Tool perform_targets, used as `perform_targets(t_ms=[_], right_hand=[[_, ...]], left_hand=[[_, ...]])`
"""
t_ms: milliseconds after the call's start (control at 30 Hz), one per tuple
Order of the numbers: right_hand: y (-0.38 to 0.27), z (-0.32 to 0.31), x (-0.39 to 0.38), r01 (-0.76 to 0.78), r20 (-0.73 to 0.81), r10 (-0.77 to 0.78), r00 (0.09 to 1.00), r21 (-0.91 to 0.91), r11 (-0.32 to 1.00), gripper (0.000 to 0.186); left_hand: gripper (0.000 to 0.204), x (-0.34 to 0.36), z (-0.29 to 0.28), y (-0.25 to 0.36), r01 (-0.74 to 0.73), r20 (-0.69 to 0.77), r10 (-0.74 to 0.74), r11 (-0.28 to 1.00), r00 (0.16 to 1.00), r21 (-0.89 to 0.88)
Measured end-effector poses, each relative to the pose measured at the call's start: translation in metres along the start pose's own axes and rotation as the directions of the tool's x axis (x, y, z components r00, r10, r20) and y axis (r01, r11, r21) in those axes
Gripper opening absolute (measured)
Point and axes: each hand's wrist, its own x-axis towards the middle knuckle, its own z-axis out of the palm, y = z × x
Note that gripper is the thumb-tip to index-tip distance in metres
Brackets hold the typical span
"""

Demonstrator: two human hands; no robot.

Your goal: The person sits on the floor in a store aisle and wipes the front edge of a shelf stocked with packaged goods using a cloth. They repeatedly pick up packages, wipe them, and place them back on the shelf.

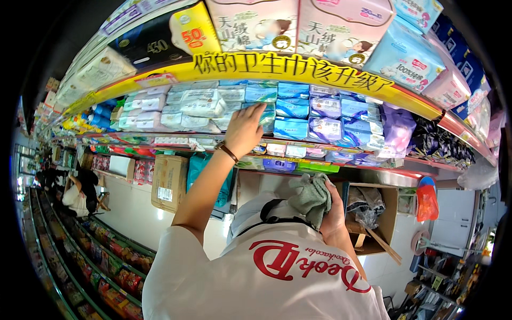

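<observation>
My left hand (246, 130) reaches out to the shelf of soft packs, fingers stretched and lying over a teal-blue pack (261, 94) in the middle of the row. Just to its left are stacked white tissue-like packs (202, 102). To its right stand blue-and-white packs (290, 128) and purple-and-white packs (325, 129). Close to my body, my right hand (334, 212) is closed around a grey-green cloth (311, 198), which bunches up above the fingers.
A yellow strip (288, 66) edges the upper shelf, which carries large pink packs (253, 24). Below stand a cardboard box (169, 181), a teal bag (210, 178) and an open carton (373, 213). Another person (77, 194) is far left, beyond snack shelves (106, 266).
</observation>
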Motion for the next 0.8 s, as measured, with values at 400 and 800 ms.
perform_targets(t_ms=[400, 800], right_hand=[[0.002, 0.014, 0.007, -0.084, 0.011, 0.087, 0.996, -0.172, 0.981, 0.039], [-0.025, 0.014, 0.007, -0.100, 0.135, 0.124, 0.983, -0.174, 0.980, 0.038]], left_hand=[[0.053, -0.013, 0.003, 0.012, 0.050, -0.071, -0.036, 0.976, 0.997, 0.210], [0.052, -0.010, -0.051, 0.044, 0.215, -0.201, -0.186, 0.968, 0.962, 0.133]])
